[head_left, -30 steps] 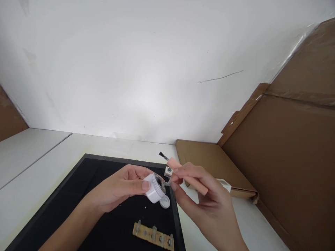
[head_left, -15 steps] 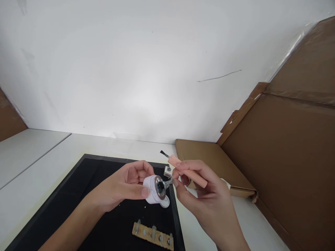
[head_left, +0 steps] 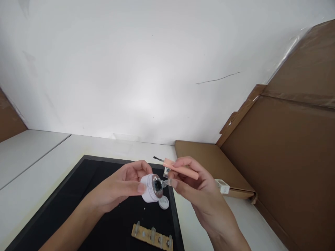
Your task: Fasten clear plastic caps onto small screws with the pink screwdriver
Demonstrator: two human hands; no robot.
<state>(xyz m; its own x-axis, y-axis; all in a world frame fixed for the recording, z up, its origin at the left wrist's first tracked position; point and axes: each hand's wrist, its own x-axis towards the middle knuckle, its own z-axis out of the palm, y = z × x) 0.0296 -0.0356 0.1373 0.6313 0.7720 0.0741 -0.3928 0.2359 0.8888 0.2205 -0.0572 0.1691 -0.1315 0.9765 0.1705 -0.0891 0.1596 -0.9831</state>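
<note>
My left hand (head_left: 128,184) is closed round a small white jar (head_left: 148,188), tilted so its open mouth faces right. Dark, glittery stuff shows inside the mouth. In my right hand (head_left: 201,188) is a brush with a peach handle (head_left: 183,169), its dark bristles pointing up and left above the jar. The thumb and a finger of that same hand also pinch a small clear piece (head_left: 166,182), which reaches the jar's mouth. Below the jar lies a round white lid (head_left: 164,202). Nearer me, a tan strip (head_left: 151,237) carries several clear upright nail tips.
A black mat (head_left: 104,195) covers part of the white table. One small white box (head_left: 165,172) stands behind my right fingers, another white box (head_left: 222,186) by the flat cardboard box (head_left: 206,157). Tall cardboard (head_left: 288,150) rises on the right, a white wall (head_left: 131,69) behind.
My right hand has shifted a little left with the brush and clear piece, and the brush lies flatter. The jar has moved slightly left. The white box at the right is more exposed.
</note>
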